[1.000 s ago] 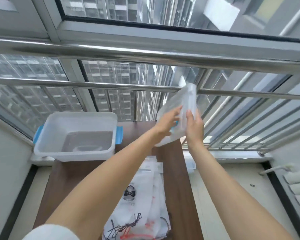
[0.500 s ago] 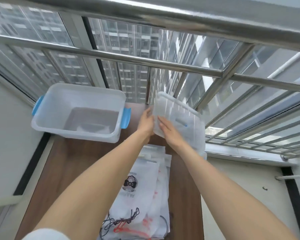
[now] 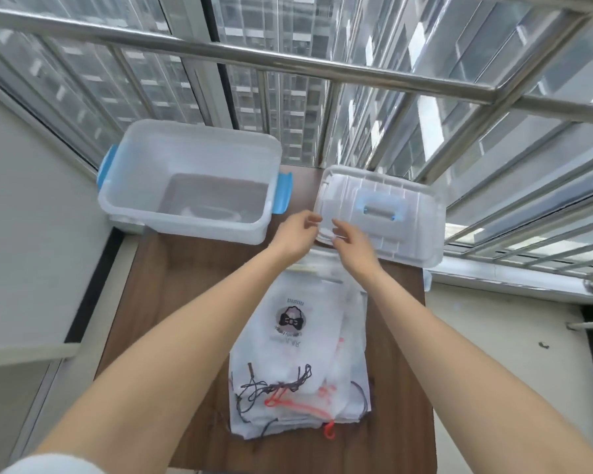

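- Clear box (image 3: 192, 155) w/ blue clips sits at the far left of the brown table (image 3: 185, 289). It is open, and nothing much shows inside.
- Left hand (image 3: 297, 232) is btwn the box and the lid. Fingers are softly bent and hold nothing. The tips are right at the lid's near corner, maybe just touching.
- Pile of white string bags (image 3: 298, 336) lies flat in the mid of the table, close to the person. Black and red cords spill off the near end.
- Right hand (image 3: 351, 236) is over the lid's near left corner. Fingers are bent, thumb under them. Can't tell if they pinch the rim or just sit on it.
- Lid (image 3: 411, 234) w/ a blue handle (image 3: 380, 210) lies flat at the far right of the table, top side up. Its right end sticks out past the table edge.
- Step, I think: the lid is being set aside, so the box is ready to fill.
- Next, prob: both hands come off the lid and reach for the top bag. Go easy, bc a bump could tip the lid off the edge.
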The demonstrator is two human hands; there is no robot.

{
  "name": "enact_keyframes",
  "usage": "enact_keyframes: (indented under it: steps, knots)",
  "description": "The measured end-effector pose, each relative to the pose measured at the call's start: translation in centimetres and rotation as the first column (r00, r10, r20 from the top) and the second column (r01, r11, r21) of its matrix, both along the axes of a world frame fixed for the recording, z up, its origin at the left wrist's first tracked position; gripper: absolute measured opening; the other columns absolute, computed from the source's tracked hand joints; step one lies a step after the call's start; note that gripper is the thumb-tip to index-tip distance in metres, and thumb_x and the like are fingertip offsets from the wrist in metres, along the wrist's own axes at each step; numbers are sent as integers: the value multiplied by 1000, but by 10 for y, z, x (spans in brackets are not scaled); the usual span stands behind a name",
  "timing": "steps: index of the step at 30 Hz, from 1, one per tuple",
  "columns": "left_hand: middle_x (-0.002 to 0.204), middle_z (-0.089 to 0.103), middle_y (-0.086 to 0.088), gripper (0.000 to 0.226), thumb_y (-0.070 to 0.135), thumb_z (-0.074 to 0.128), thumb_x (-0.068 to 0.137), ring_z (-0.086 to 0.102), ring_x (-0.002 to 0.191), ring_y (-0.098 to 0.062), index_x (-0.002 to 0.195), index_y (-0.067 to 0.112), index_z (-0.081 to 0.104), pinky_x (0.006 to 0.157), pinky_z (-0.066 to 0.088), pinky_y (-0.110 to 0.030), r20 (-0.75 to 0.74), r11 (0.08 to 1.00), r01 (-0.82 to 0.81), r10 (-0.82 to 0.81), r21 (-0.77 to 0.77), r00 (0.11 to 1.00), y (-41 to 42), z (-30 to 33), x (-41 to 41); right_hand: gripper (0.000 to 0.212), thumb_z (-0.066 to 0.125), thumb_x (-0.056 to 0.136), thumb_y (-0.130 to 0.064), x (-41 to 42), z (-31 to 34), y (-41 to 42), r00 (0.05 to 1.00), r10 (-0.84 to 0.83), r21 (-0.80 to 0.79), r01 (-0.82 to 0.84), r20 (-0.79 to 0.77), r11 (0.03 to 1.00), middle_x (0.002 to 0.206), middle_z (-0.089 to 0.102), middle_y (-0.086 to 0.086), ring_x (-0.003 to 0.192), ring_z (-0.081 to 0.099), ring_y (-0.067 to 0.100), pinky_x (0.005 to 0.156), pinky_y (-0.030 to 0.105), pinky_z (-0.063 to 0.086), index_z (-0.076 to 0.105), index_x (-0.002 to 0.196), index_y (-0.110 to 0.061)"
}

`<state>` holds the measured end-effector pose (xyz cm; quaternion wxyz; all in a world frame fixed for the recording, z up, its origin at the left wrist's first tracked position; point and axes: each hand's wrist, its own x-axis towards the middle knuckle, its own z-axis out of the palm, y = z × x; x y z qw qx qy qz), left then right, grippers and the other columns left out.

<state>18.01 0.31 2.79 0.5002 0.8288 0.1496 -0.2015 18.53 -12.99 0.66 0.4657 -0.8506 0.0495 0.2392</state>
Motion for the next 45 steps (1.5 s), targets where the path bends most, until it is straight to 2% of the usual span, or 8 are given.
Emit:
enact_keyframes:
  steps: [8,16,21,27,31,36,41,45]
  knots:
    - [139,35,-21,54,26,52,92,37,127,-37,136,0,33,102,37,-43,-253,891,110,5,440,967,39,-6,-74,57,51,87,-7,-74,-4,-7,996,-24,-263,0,-90,965,138,39,19,116,48,32,80,27,38,33,141,-14]
    - [72,51,-6,25,7,55,88,55,65,-17,66,10,45,61,54,-28,-314,982,-189,175,-16,933,52,-11,-113,38,61,85,-8,-100,-7,-1,862,-465,-77,460,-201,885,102,62,13,87,62,23,94,38,47,51,120,3]
    - [81,52,-3,12,7,44,92,55,67,-15,81,11,46,50,52,-21,-168,942,-91,38,-323,985,31,32,-96,27,59,89,-18,-104,8,-10,791,-403,181,528,-459,830,110,60,5,105,54,22,94,35,45,54,113,-5]
    - [82,61,3,7,21,61,82,56,85,-13,81,15,60,83,43,-29,-19,844,17,-32,-536,999,11,76,-70,66,42,80,19,-89,36,-26,869,-355,457,486,-345,745,109,64,11,82,65,21,64,32,53,46,130,-24]
    - [106,64,-16,71,63,45,81,63,92,-29,116,2,57,76,53,-38,-283,530,-315,143,-787,948,33,92,-45,76,43,77,21,-59,62,-17,925,-319,408,379,-208,831,108,64,13,82,60,23,73,34,45,42,133,-31]
    - [119,64,-16,80,69,35,86,63,107,-28,119,0,56,85,53,-40,-507,250,-572,280,-781,815,92,92,-24,67,40,81,21,-17,105,6,992,-97,259,116,-85,959,84,57,9,54,55,6,51,19,44,42,134,-20]
    - [75,72,-3,17,19,51,96,68,60,-12,96,6,61,56,58,-25,-431,608,-516,295,-604,853,147,101,-10,40,47,77,11,13,125,61,989,85,184,-62,-120,981,91,58,15,63,55,21,49,26,40,58,112,-7]
    - [98,66,-4,24,7,46,97,63,78,-13,117,4,60,59,57,-24,-340,473,-623,554,-623,760,193,90,6,21,46,90,-13,31,120,101,873,-116,487,369,-473,791,84,64,8,66,63,17,59,26,51,58,107,-6]
